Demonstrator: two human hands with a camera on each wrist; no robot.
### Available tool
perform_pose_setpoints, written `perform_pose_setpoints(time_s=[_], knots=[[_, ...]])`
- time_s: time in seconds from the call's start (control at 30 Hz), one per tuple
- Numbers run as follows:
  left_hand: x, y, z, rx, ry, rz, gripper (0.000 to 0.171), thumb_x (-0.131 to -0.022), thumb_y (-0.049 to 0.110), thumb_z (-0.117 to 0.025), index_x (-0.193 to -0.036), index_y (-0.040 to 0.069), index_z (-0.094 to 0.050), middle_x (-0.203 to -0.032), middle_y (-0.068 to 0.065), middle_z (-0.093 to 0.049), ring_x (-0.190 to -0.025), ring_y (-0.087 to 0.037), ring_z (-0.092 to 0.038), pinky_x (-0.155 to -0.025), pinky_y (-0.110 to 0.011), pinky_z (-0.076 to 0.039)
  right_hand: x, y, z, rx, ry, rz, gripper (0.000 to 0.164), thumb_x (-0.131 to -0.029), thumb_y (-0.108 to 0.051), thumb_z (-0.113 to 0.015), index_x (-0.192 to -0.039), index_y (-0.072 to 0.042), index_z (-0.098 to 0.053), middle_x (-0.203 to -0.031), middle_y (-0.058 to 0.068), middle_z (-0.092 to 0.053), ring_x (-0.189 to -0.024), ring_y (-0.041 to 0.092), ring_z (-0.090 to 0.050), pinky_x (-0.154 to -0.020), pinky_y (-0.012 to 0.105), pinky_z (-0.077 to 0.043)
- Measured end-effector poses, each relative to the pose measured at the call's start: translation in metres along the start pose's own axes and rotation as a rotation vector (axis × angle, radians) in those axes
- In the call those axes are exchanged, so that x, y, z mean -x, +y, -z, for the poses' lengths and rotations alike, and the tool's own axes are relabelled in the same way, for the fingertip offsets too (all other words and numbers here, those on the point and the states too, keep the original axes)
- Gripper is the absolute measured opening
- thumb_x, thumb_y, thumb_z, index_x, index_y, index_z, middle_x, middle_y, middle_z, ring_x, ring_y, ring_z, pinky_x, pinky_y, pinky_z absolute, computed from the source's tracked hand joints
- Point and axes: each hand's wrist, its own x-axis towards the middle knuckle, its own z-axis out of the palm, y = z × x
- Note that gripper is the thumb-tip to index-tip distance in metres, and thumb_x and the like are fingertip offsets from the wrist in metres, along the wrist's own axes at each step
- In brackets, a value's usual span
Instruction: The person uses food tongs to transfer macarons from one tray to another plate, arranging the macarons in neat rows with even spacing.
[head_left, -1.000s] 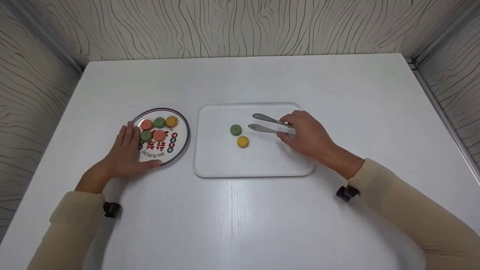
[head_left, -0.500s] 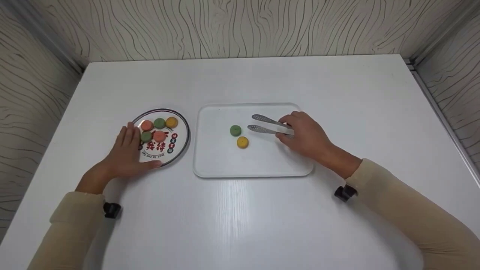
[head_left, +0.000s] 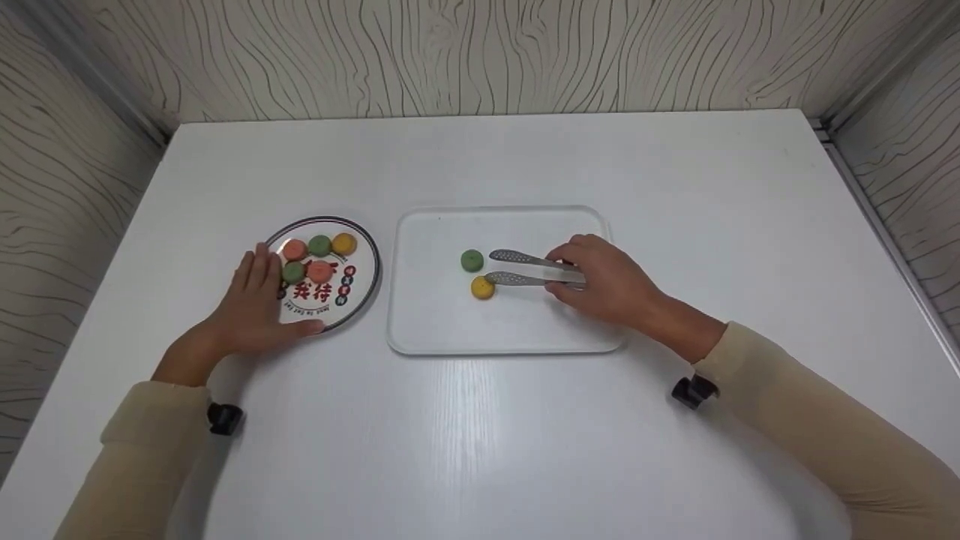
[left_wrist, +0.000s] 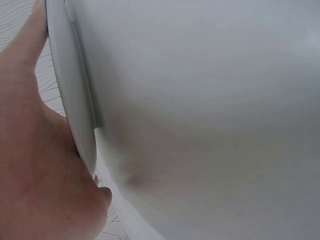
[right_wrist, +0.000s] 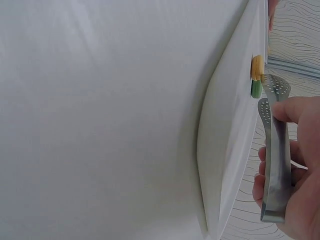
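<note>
My right hand (head_left: 604,277) grips metal tongs (head_left: 525,257) with perforated tips, thumb on one arm and fingers on the other. The tong arms are spread apart over the white tray (head_left: 442,330). One tip overlaps the edge of a yellow macaron (head_left: 482,288); the other hangs to the right of a green macaron (head_left: 472,260). Both macarons lie on the tray, and in the right wrist view the tongs (right_wrist: 277,150) reach toward them. My left hand (head_left: 251,307) rests with straight fingers along the left rim of a round plate (head_left: 360,300), thumb at its front edge.
On the plate lie several macarons: pink (head_left: 320,272), green (head_left: 319,245) and yellow (head_left: 344,244). Plate and tray stand side by side on a white table (head_left: 480,435). Panels with a wood-grain pattern (head_left: 480,60) enclose the back and sides.
My right hand has moved the tongs slightly left and toward me, so one tip now meets the yellow macaron, which has shifted a little. The left hand and plate have stayed put.
</note>
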Motion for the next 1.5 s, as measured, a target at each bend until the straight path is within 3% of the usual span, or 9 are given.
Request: perform_pose_setpoints(time_s=[0.37, 0.67, 1.03, 1.5], knots=[[0.001, 0.003, 0.002, 0.018, 0.011, -0.004, 0.130, -0.087, 0.070, -0.063, -0.153, -0.017, 0.006, -0.162, -0.033, 0.021, -0.149, -0.050, 0.020, -0.120, -0.064, 0.002, 0.002, -0.001, -0.002, -0.008, -0.031, 0.074, 0.031, -0.090, -0.021, -0.077, -0.117, -0.007, -0.072, -0.104, 0.004, -0.066, -0.095, 0.021, -0.056, -0.084, 0.040, -0.050], [-0.001, -0.007, -0.006, 0.045, 0.056, -0.027, 0.132, -0.084, 0.074, -0.062, -0.154, -0.017, 0.005, -0.163, -0.032, 0.021, -0.150, -0.048, 0.021, -0.119, -0.065, 0.002, 0.002, -0.003, -0.006, 0.012, -0.077, 0.053, 0.031, -0.091, -0.025, -0.076, -0.117, -0.008, -0.072, -0.107, 0.003, -0.065, -0.097, 0.020, -0.056, -0.087, 0.038, -0.050], [0.002, 0.004, 0.002, 0.000, -0.002, 0.008, 0.130, -0.087, 0.072, -0.061, -0.153, -0.017, 0.006, -0.161, -0.033, 0.022, -0.149, -0.051, 0.020, -0.120, -0.064, 0.000, 0.001, -0.003, -0.009, 0.016, -0.087, 0.064, 0.028, -0.092, -0.023, -0.075, -0.116, -0.008, -0.072, -0.106, 0.002, -0.065, -0.099, 0.019, -0.057, -0.090, 0.039, -0.050], [0.002, 0.004, 0.001, 0.022, 0.009, 0.004, 0.130, -0.086, 0.071, -0.063, -0.154, -0.016, 0.006, -0.162, -0.032, 0.022, -0.149, -0.051, 0.020, -0.120, -0.066, -0.001, 0.007, 0.006, -0.003, 0.010, -0.071, 0.066, 0.031, -0.089, -0.020, -0.078, -0.116, -0.006, -0.072, -0.106, 0.004, -0.067, -0.099, 0.022, -0.058, -0.090, 0.042, -0.050]])
